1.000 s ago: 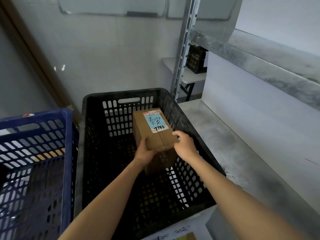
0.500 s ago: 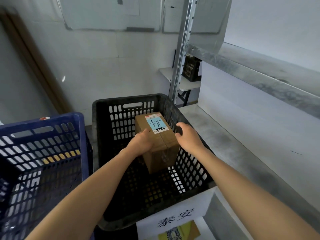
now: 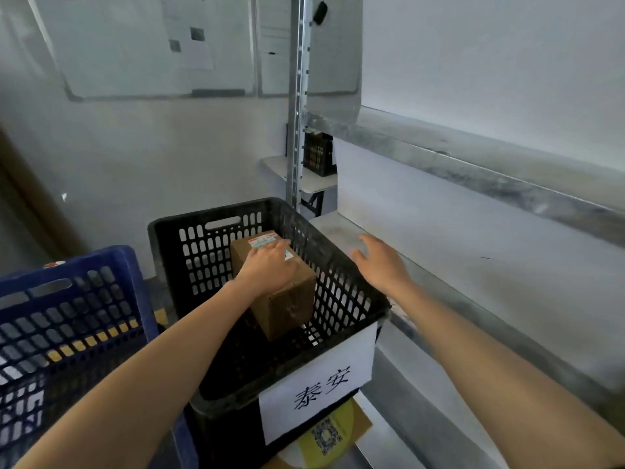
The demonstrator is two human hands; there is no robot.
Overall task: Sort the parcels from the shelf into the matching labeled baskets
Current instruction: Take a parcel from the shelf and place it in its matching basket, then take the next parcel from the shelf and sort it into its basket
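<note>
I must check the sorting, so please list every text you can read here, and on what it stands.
"泰安": white sheet on the black basket.
Parcel sticker: blurred, partly under the left hand.
Yellow card's code: unreadable.
Wall papers: too blurred.

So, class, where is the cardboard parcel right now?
In the head view, the cardboard parcel is centre-frame inside the black basket, under the left hand resting on its top, with the blue basket to its left.
</note>
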